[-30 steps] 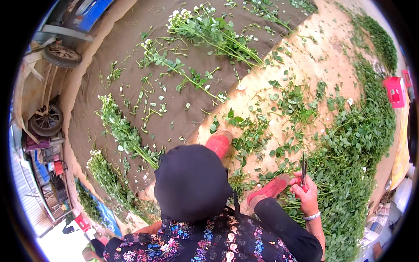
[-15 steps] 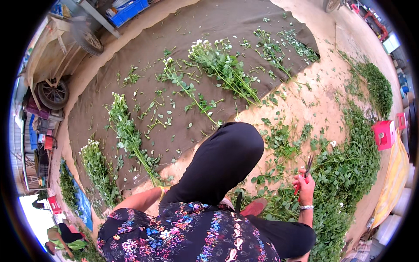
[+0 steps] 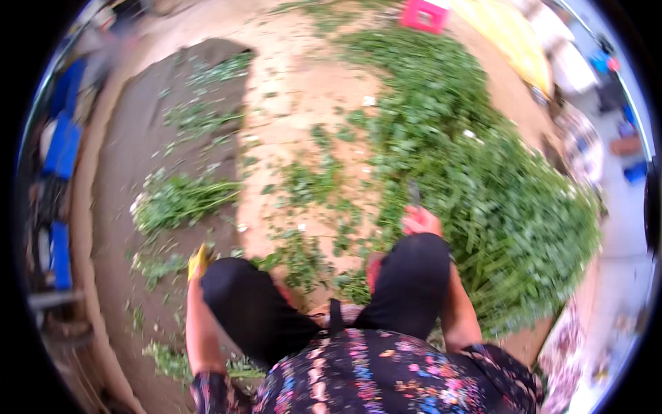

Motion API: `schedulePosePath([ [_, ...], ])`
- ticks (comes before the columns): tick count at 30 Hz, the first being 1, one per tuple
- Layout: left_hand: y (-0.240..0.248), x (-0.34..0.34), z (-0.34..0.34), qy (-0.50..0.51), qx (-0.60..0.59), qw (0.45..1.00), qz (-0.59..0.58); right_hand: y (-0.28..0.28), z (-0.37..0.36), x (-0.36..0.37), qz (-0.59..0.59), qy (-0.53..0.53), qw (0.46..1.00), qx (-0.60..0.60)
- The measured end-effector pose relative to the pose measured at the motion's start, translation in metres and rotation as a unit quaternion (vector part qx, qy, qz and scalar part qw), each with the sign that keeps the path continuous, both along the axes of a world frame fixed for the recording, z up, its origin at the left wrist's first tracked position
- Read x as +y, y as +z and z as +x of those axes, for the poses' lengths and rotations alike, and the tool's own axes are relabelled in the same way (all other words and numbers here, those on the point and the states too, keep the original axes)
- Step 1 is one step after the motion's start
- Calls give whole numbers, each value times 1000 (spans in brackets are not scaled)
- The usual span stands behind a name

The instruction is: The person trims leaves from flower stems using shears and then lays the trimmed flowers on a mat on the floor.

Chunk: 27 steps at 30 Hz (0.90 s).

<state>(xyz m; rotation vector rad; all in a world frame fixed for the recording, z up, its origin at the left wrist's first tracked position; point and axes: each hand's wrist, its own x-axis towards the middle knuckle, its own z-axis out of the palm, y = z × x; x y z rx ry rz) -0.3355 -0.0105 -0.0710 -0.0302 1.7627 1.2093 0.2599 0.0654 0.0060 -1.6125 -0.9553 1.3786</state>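
Note:
My left hand [image 3: 198, 262], in something yellow like a glove, is beside my left knee, over the brown cloth [image 3: 117, 207]. Blur smears its fingers, and no held thing shows there. Close to it on the cloth lies a small flower stem [image 3: 157, 269]. Just beyond my right knee, my right hand [image 3: 423, 222] is closed round the red handles of pruning shears [image 3: 414, 193], whose dark blades point away from me. The large heap of leafy green stems [image 3: 476, 179] rises right beside that hand. A bunch of white-flowered stems [image 3: 183, 201] rests farther up the cloth.
Loose leaves and cut sprigs [image 3: 300, 259] litter the tan floor [image 3: 276, 117] between cloth and heap. Another bunch [image 3: 169, 360] lies near left. Blue crates [image 3: 63, 148] line the far left; a pink box [image 3: 425, 15] and yellow sheet [image 3: 507, 38] are beyond the heap.
My view has swung right, so the heap now fills the right side. My left hand has come out from behind my knee. The shears stay in my right hand.

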Motion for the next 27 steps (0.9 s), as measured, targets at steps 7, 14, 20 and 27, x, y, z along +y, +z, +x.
schedulePosePath([
  [7, -75, 190, -39, 146, 26, 989, -22, -53, 89, -84, -124, -126, 982, 63],
  [14, -99, 310, -31, -112, 348, 863, -350, -26, 79, -64, -107, -99, 988, -58],
  [20, -86, 312, -22, 122, 314, 918, -209, -21, 65, -41, -168, -104, 976, -89],
  [27, -35, 366, -33, 273, 253, 927, 36, -35, 97, -40, -175, -55, 978, -97],
])
